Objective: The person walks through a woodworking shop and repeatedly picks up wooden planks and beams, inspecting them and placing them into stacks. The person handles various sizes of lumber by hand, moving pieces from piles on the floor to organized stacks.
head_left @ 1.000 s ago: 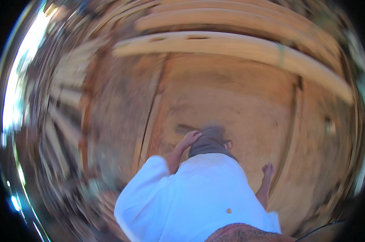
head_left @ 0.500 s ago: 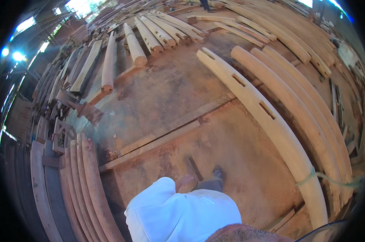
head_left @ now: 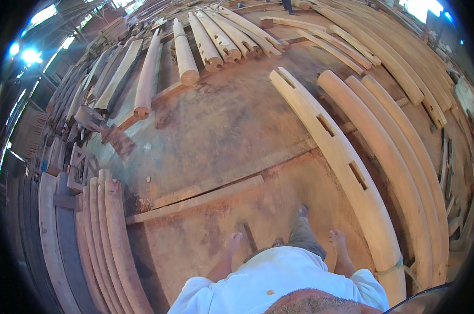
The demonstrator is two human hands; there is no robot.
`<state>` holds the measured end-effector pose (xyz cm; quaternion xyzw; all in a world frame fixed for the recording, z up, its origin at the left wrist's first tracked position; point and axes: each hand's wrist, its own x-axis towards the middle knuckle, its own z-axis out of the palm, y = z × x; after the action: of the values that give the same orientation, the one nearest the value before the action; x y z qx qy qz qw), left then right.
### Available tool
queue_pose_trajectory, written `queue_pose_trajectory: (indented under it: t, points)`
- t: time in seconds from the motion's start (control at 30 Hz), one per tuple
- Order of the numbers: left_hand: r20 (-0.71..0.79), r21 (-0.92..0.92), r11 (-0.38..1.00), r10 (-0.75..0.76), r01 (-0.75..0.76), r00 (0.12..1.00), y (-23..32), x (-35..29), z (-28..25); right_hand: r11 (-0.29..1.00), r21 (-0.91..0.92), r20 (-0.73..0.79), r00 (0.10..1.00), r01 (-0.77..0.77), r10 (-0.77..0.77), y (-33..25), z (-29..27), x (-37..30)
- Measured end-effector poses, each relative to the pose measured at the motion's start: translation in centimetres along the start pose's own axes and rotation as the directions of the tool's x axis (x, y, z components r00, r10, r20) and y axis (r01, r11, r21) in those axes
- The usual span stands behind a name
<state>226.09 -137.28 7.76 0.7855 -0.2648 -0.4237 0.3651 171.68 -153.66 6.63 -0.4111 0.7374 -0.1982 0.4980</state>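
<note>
My left hand (head_left: 235,240) hangs at my left side over the dusty floor. Its loosely spread fingers show nothing in them, though they look small and slightly blurred. On the floor beside it lies a narrow dark strip (head_left: 250,238), apart from the hand as far as I can see. My right hand (head_left: 337,238) hangs on the other side, fingers loose, with no object visible in it. Nearest to it is a long pale wooden post (head_left: 337,149) with rectangular mortises cut into it, and the hand does not touch it. One foot (head_left: 303,210) is stepped forward between the hands.
More rounded posts (head_left: 383,141) lie parallel on the right. A stack of curved timbers (head_left: 119,235) stands close on my left. A low plank (head_left: 211,196) crosses the floor ahead. Farther off lie several round posts (head_left: 186,60), and a person's legs (head_left: 288,6) show at the far edge.
My view has shifted, and the floor, posts and plank sit differently in it. My right arm and hand have come into view. One foot has moved forward, and my left hand hangs farther out.
</note>
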Motion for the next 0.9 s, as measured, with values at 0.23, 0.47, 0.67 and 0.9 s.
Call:
queue_pose_trajectory:
  t: [0.23,0.47,0.67,0.9]
  points:
    - [0.098,0.02,0.806,-0.591,0.592,0.801,3.2,0.6,5.0,0.992,-0.073,0.36,0.931,0.102,-0.069,-11.5,3.4,13.3]
    - [0.02,-0.055,0.899,-0.435,0.435,0.9,16.4,13.6,9.0,0.951,-0.266,0.323,0.944,0.156,-0.064,-23.1,0.0,31.3]
    - [-0.059,-0.202,0.945,-0.273,0.257,0.96,27.2,26.3,10.9,0.96,-0.047,0.15,0.953,0.274,-0.265,-39.2,-0.9,44.2]
    - [-0.009,-0.503,0.753,-0.495,0.424,0.869,27.2,31.7,11.6,0.953,-0.122,0.361,0.907,0.276,-0.216,-57.0,10.0,43.3]
